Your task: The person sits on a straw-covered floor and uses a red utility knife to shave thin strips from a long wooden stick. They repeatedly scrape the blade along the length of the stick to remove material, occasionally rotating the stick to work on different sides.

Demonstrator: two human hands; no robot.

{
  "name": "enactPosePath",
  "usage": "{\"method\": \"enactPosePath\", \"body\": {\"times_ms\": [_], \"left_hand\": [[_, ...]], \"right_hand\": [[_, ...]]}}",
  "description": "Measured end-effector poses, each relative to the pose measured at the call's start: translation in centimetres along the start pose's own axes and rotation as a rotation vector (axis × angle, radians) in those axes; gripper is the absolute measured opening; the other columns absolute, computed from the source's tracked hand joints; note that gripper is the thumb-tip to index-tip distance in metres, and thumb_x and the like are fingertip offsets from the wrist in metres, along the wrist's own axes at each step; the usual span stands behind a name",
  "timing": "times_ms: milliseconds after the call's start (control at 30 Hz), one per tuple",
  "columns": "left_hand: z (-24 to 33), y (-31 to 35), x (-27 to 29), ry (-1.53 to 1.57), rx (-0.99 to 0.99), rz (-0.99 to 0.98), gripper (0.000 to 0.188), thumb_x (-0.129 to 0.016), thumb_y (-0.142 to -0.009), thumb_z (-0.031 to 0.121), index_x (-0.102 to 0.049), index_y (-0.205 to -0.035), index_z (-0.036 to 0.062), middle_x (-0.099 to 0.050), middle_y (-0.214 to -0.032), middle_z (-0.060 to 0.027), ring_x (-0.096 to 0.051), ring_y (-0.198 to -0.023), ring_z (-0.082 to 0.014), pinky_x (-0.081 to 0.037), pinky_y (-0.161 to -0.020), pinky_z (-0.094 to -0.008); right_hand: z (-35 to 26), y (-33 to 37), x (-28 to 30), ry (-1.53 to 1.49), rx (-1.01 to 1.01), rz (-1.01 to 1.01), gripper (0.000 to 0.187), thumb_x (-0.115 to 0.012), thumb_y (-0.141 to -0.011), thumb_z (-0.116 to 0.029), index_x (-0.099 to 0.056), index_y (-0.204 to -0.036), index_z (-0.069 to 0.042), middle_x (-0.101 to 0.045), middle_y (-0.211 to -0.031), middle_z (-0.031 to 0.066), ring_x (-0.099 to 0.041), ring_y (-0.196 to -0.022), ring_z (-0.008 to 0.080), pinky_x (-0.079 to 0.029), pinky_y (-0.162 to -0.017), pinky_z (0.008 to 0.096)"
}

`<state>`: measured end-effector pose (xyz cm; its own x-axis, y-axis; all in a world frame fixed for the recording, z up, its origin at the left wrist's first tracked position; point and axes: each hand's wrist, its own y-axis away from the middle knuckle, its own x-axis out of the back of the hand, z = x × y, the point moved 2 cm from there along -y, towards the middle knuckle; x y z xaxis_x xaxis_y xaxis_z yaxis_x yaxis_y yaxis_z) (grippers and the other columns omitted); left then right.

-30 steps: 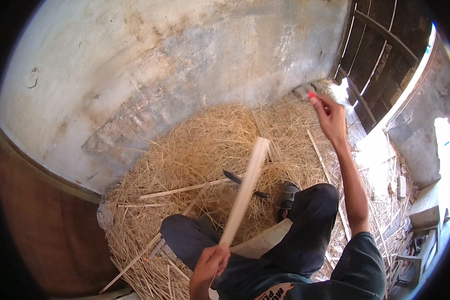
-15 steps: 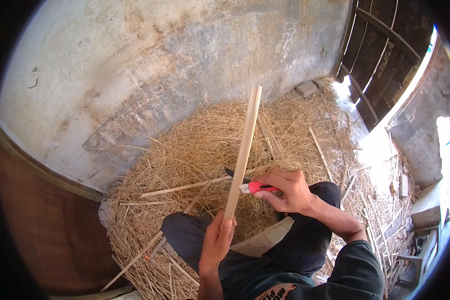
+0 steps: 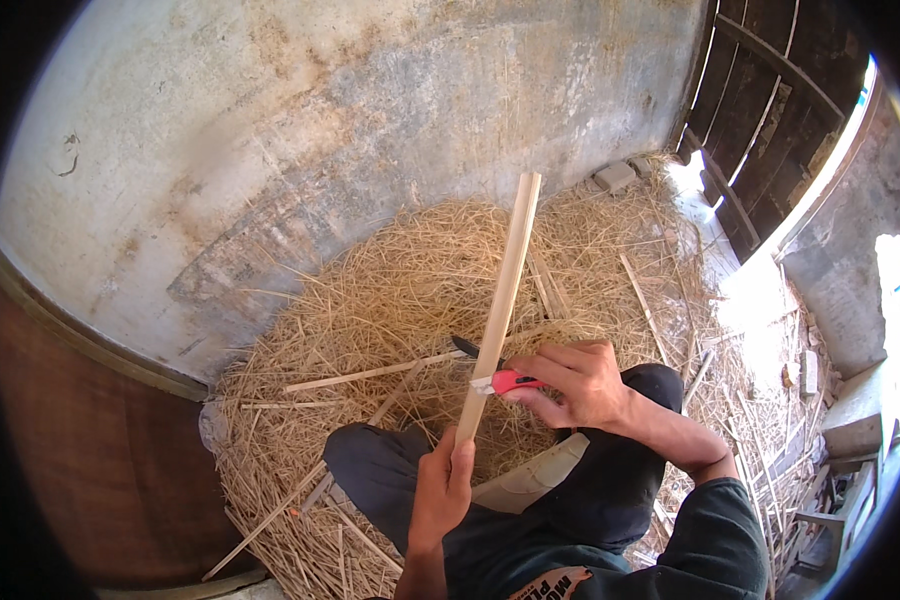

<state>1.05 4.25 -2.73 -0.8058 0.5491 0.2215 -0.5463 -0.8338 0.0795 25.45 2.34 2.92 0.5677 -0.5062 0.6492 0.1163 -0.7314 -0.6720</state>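
A long pale wooden strip stands slanted in front of me, its top leaning slightly right and away. My left hand is closed around its lower end. In my right hand is a red utility knife, gripped with the fingers bent over the handle. The knife's light tip end meets the strip a little above my left hand. Behind the strip shows a dark pointed blade, partly hidden. A broad pale piece lies across my lap between my crossed legs.
Straw and thin shavings cover the floor around me, with several loose strips among them. A stained wall rises ahead. Brown board stands at the left, a plank door at the far right, and a small block near the wall.
The strip has shifted a little to the right, and my left hand has moved with it. The knife's tip has slid slightly down and left along the strip.
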Motion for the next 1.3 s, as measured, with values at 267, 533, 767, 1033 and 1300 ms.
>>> {"method": "enactPosePath", "body": {"times_ms": [267, 533, 767, 1033, 1300], "left_hand": [[-1.1, 2.0, 0.6, -0.04, 0.057, -0.002, 0.034, -0.048, -0.112, 0.031, -0.058, -0.101, 0.0001, -0.044, -0.063, -0.0066, -0.043, -0.058, -0.0112, -0.036, -0.054, -0.0349], [-2.8, 5.3, 1.4, 0.06, 0.228, -0.119, 0.04, -0.038, -0.116, 0.034, -0.05, -0.09, 0.0061, -0.038, -0.067, 0.004, -0.033, -0.06, -0.0053, -0.03, -0.056, -0.0254], [-2.5, 2.7, 1.2, 0.267, 0.134, -0.12, 0.039, -0.036, -0.117, 0.032, -0.048, -0.089, 0.0086, -0.035, -0.067, 0.0045, -0.033, -0.058, -0.0063, -0.03, -0.055, -0.0262], [-0.7, 0.6, -0.1, 0.098, 0.028, -0.063, 0.038, -0.043, -0.115, 0.033, -0.055, -0.094, 0.0028, -0.044, -0.066, -0.0013, -0.04, -0.058, -0.0097, -0.034, -0.055, -0.0317], [1.2, 0.7, -0.7, -0.184, 0.006, 0.081, 0.037, -0.048, -0.113, 0.034, -0.057, -0.101, 0.0, -0.046, -0.063, -0.0169, -0.049, -0.051, -0.0294, -0.038, -0.053, -0.0425]], "right_hand": [[3.8, -3.0, 2.8, 0.07, -0.075, 0.167, 0.015, -0.078, -0.093, -0.024, -0.081, -0.105, -0.014, -0.076, -0.078, 0.003, -0.068, -0.058, 0.0148, -0.052, -0.048, 0.0301], [10.1, -5.1, 9.4, 0.247, -0.424, 0.42, 0.023, -0.075, -0.098, -0.025, -0.08, -0.109, -0.005, -0.074, -0.074, 0.0066, -0.06, -0.056, 0.0112, -0.046, -0.049, 0.0281], [2.4, -1.0, 3.2, -0.089, -0.138, 0.133, 0.019, -0.08, -0.091, -0.019, -0.08, -0.106, -0.007, -0.077, -0.086, 0.0077, -0.075, -0.069, 0.0195, -0.06, -0.059, 0.0324], [-1.3, 1.0, 0.5, 0.0, -0.036, -0.04, 0.031, -0.083, -0.088, -0.033, -0.077, -0.109, -0.011, -0.065, -0.076, 0.0031, -0.065, -0.054, 0.0228, -0.051, -0.047, 0.0354], [-0.5, 1.1, 0.4, 0.043, -0.031, -0.021, 0.03, -0.083, -0.089, -0.034, -0.076, -0.109, -0.012, -0.065, -0.077, 0.0029, -0.066, -0.054, 0.0223, -0.051, -0.046, 0.0357]]}}
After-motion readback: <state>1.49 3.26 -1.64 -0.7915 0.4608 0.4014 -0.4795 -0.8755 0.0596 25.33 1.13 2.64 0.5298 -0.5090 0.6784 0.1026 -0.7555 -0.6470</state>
